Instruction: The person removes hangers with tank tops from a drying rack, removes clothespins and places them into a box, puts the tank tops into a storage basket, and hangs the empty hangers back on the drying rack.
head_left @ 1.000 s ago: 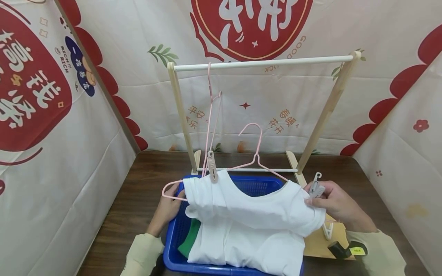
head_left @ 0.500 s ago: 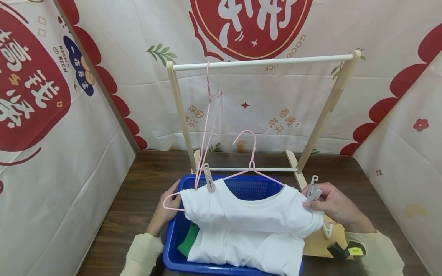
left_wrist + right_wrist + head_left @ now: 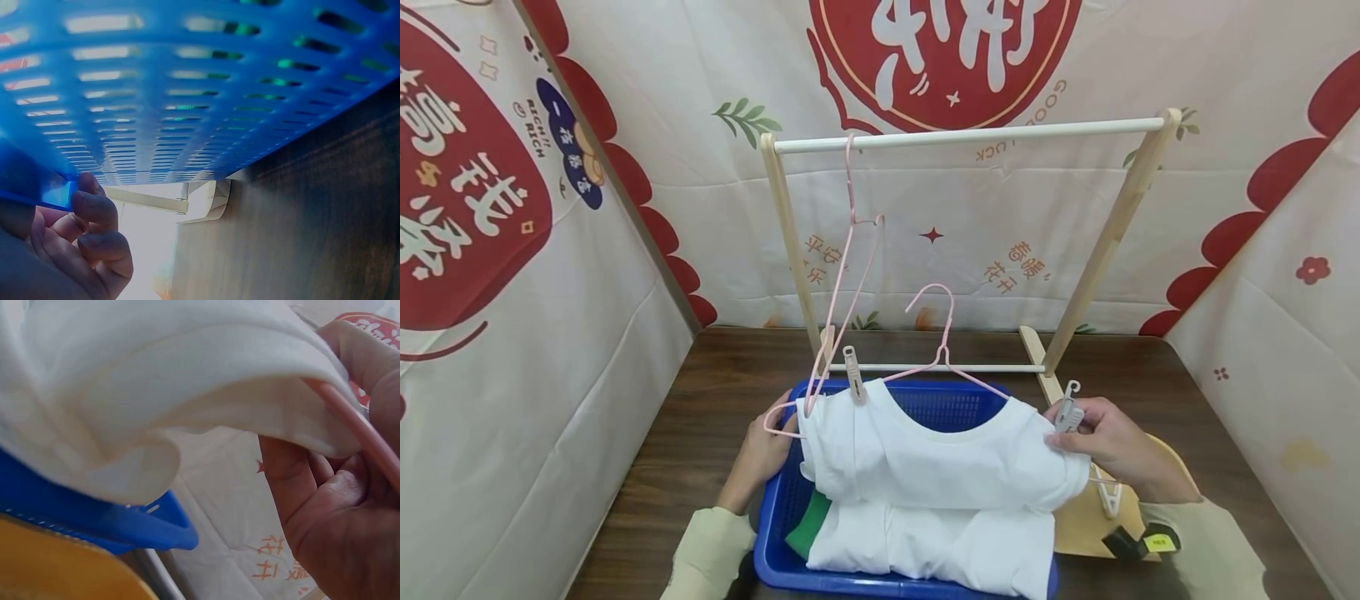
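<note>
A white shirt (image 3: 940,467) on a pink hanger (image 3: 942,354) is draped over the blue basket (image 3: 775,542). My right hand (image 3: 1108,442) pinches the shirt's right shoulder beside a grey clothespin (image 3: 1067,414). In the right wrist view, the hanger's pink arm comes out of the sleeve across that hand's palm (image 3: 337,531). Another clothespin (image 3: 854,375) stands on the shirt's left shoulder. At the basket's left side, my left hand (image 3: 765,446) grips the rim; the left wrist view shows its fingers (image 3: 103,247) curled at the blue edge. The shirt hides most of the basket's inside.
Behind the basket stands a rack with a white rod (image 3: 970,137); a bare pink hanger (image 3: 851,221) hangs from its left end. Green cloth (image 3: 808,525) lies in the basket. A yellow-brown piece (image 3: 1075,525) with a white clothespin (image 3: 1107,493) is at the right.
My right hand and the shirt's right shoulder have shifted a little left. The hanger's hook has dropped and moved left. The bare hanger's lower end has swung left. My left hand stays at the rim.
</note>
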